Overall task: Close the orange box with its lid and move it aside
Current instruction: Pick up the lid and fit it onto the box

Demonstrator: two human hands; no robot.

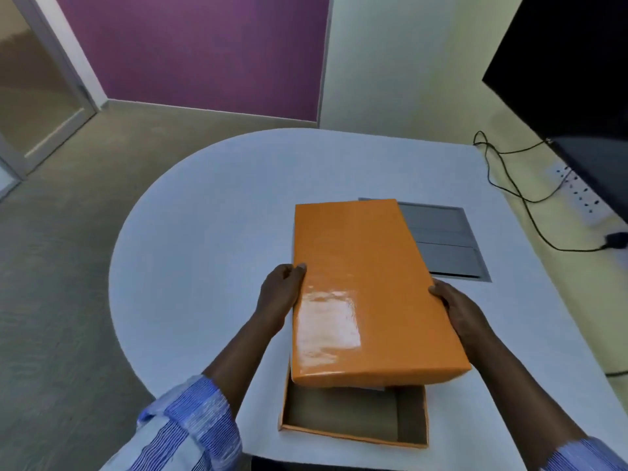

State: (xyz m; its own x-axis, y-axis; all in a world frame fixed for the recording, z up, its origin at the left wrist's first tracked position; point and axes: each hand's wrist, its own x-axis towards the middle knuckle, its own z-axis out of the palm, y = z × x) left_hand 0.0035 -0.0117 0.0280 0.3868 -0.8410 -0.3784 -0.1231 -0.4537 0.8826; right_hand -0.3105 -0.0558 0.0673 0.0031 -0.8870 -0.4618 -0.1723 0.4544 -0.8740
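Note:
The glossy orange lid (363, 287) is held above the table, tilted and shifted away from me. My left hand (282, 294) grips its left long edge and my right hand (455, 307) grips its right long edge. Below it, at the table's near edge, sits the open orange box (353, 436). Only the near part of its brown inside shows; the lid hides the far part.
The white table (204, 232) has a rounded left side. A grey hatch panel (445, 243) is set into it, partly behind the lid. A black cable (520, 195) and a socket strip (581, 192) lie at the right, below a dark screen (577, 79).

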